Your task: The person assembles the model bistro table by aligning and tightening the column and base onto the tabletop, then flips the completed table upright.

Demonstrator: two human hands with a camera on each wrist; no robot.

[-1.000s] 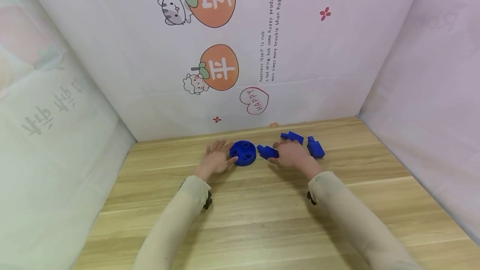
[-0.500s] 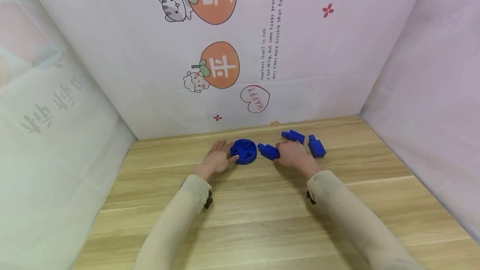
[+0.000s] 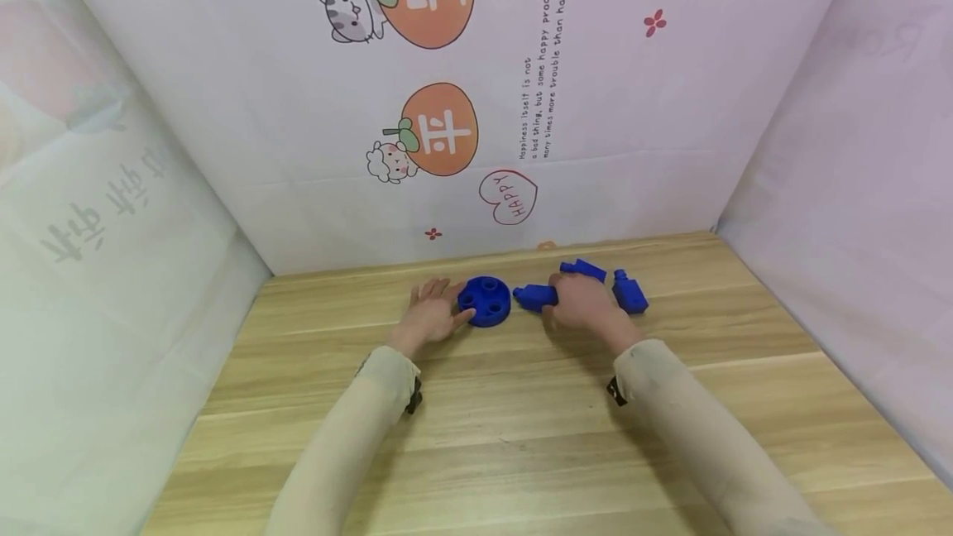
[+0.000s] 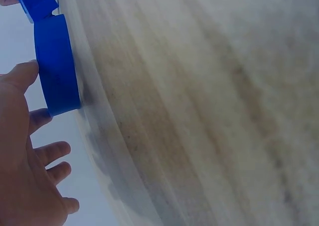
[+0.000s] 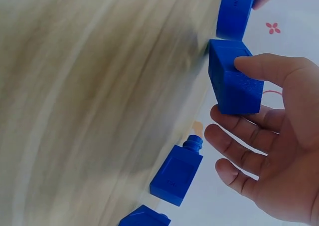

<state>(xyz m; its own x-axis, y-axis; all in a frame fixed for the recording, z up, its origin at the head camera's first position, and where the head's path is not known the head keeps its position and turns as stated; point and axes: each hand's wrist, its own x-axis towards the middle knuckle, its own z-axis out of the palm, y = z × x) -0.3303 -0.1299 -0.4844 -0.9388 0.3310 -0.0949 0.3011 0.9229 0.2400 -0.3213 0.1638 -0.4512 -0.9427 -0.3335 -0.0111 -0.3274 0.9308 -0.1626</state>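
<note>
In the head view, a round blue base with three raised sockets lies on the wooden table. My left hand is beside it, fingers spread, with thumb and index finger touching its rim. Right of the base, my right hand holds a blue bottle-shaped piece, its narrow neck pointing towards the base. The right wrist view shows my thumb on one face of this bottle-shaped piece and fingertips at its bottom end. In the left wrist view, the base appears edge-on.
Two more blue bottle-shaped pieces lie nearby: one behind my right hand, another to its right. A printed white cloth rises along the table's back edge. White cloths also flank the wooden table left and right.
My right hand has closed its fingers on the near bottle-shaped piece and turned it, so its neck points more directly left at the base. My left hand has stayed at the base.
</note>
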